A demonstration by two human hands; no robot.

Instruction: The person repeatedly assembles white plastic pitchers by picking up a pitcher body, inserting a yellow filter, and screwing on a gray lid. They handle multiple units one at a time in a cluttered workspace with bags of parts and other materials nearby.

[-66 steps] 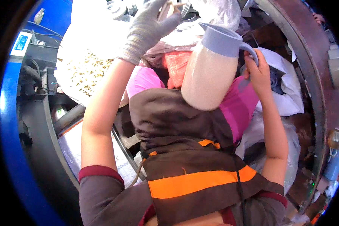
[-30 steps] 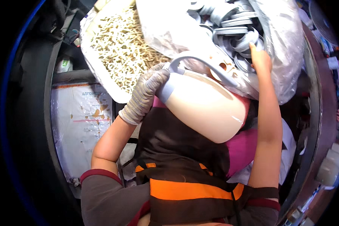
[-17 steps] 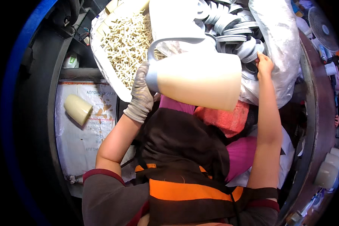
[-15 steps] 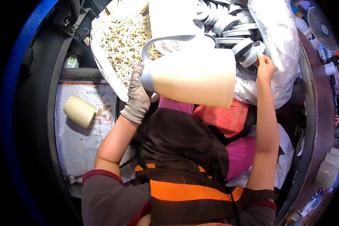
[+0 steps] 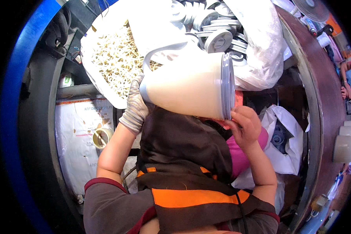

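Note:
Lying sideways across my lap is a cream jug (image 5: 183,84) with a grey looped handle (image 5: 165,48). My left hand (image 5: 136,105), in a striped knit glove, is closed round its narrower grey end, the fingertips partly hidden behind it. A grey round base (image 5: 227,85) sits against the wide right end. Bare, my right hand (image 5: 245,126) has its fingers bent at the lower edge of that base. Beyond the jug, several loose grey round bases (image 5: 219,40) fill a clear plastic bag (image 5: 257,58).
Many small cream pieces (image 5: 115,58) fill a white sack at the far left. A cream cup-shaped part (image 5: 102,138) lies on a white printed sheet (image 5: 76,156) at left. On the right, an opened white bag (image 5: 288,156) holds dark grey parts beside a brown ledge (image 5: 319,117).
My right hand has drawn a grey round base from the bag to the jug's wide end. The cup-shaped part at left now shows its round end. The view has shifted slightly.

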